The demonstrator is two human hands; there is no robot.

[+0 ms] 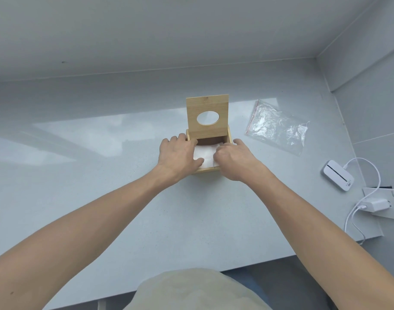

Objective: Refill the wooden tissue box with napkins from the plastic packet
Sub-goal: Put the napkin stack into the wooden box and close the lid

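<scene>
The wooden tissue box [210, 170] stands mid-counter with its lid [206, 106] raised upright; the lid has an oval hole. White napkins [204, 153] lie inside the box. My left hand [177, 153] rests on the box's left side, fingers over the napkins. My right hand [233, 159] is on the right side, its fingers curled onto the napkin stack. The clear plastic packet [277, 127] with a red zip strip lies flat and looks empty, to the right of the box.
A grey counter [102, 198] runs to walls at the back and right. At the right sit a small white device [338, 177], a white cable [357, 215] and a charger [374, 203] in a wall socket. The counter's front edge is near my body.
</scene>
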